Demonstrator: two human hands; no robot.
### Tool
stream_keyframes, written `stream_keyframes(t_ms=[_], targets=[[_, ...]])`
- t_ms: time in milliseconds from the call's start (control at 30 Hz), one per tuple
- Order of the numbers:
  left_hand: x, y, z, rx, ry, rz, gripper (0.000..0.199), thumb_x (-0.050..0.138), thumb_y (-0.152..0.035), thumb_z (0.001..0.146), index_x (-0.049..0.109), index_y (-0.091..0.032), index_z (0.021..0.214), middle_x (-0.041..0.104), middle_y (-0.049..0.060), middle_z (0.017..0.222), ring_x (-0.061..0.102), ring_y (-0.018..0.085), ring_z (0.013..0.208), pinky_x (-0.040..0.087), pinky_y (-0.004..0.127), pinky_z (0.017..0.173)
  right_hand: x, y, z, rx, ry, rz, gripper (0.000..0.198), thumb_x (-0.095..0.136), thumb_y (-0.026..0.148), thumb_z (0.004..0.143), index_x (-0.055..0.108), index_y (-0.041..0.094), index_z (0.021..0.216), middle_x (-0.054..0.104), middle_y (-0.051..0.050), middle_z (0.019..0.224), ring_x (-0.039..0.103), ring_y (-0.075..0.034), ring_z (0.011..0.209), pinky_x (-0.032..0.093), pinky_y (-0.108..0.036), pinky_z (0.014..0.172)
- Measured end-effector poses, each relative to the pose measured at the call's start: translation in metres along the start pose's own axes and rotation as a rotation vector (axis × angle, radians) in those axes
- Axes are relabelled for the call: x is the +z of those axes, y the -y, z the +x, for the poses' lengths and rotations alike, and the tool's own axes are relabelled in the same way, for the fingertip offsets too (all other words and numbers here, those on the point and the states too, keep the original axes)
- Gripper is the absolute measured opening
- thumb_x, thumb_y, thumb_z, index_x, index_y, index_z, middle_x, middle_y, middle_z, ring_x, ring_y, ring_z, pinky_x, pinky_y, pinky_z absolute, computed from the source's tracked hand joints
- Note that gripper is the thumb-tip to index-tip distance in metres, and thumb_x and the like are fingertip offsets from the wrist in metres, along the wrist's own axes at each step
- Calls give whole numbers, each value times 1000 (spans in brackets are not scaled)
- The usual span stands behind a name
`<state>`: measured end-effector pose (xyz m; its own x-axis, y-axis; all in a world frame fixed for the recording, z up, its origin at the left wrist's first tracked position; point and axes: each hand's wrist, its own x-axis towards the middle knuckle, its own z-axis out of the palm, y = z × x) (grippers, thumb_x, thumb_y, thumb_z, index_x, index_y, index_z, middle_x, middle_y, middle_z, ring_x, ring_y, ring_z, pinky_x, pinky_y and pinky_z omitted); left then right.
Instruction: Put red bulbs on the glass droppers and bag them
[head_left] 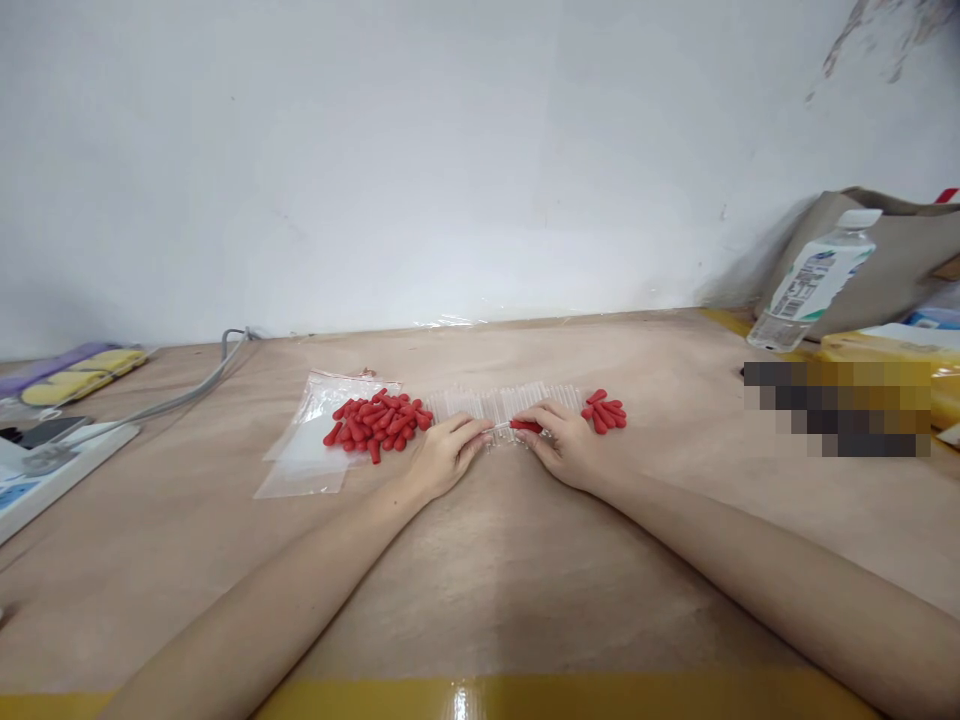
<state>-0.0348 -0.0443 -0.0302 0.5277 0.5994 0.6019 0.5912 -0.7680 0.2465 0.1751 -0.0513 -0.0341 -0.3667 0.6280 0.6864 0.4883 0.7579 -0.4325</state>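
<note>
A slim, clear, straight tube [501, 427] lies between the two hands, at the near edge of the row of clear, narrow tubes [551, 394], which serves as the reference for all positions below. The left hand [448, 450], at the near left part of the row, has its thumb and fingertips clamped on this slim tube. The right hand [568, 440], at the near right part, has its thumb and fingers clamped on a red, teardrop-shaped, rubber-looking bulb [526, 426]. Tube and bulb are in line and appear to meet; whether the tube end sits inside the bulb cannot be told. Just left of the row is a large heap of loose red bulbs [379, 420], resting partly on flat, clear plastic bags [300, 472]. Just right of the row is a smaller cluster of red bulbs [604, 412]. All of these rest on a brown-covered tabletop [480, 570]; a glossy yellow strip [600, 695] crosses it well in front of the row. Well to the left of the row are a white power strip [71, 478], a grey cable [199, 392] and a yellow and purple object [79, 383]. Well to the right stand a clear, white-capped, labelled plastic bottle [821, 275], tilted, and a grey-brown bag [911, 255], with a yellow package [874, 352] near them. Behind the row rises a pale, marked wall [412, 150].
</note>
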Motion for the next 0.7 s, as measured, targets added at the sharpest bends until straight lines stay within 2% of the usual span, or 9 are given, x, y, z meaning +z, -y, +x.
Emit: stream_keyframes(t_ms=[233, 467, 700], targets=[[0, 1, -1, 79, 1, 8, 25, 44, -25, 89, 61, -16, 105, 62, 6, 84, 59, 12, 70, 49, 22, 62, 1, -3, 1, -30, 7, -33, 13, 48, 25, 86, 60, 20, 88, 60, -5, 80, 58, -15, 71, 49, -28, 63], [-2, 1, 1, 94, 53, 15, 29, 42, -22, 90, 60, -19, 112, 64, 6, 85, 60, 12, 70, 50, 22, 62, 0, -2, -1, -50, 12, -30, 17, 44, 24, 88, 61, 21, 89, 61, -5, 81, 57, -15, 70, 49, -28, 63], [-3, 2, 3, 137, 83, 5, 31, 38, -16, 89, 61, -18, 110, 64, 6, 85, 61, 13, 73, 51, 23, 65, -1, -4, -1, -106, 38, -11, 20, 42, 23, 88, 61, 20, 92, 60, -7, 81, 57, -16, 73, 49, -30, 65]])
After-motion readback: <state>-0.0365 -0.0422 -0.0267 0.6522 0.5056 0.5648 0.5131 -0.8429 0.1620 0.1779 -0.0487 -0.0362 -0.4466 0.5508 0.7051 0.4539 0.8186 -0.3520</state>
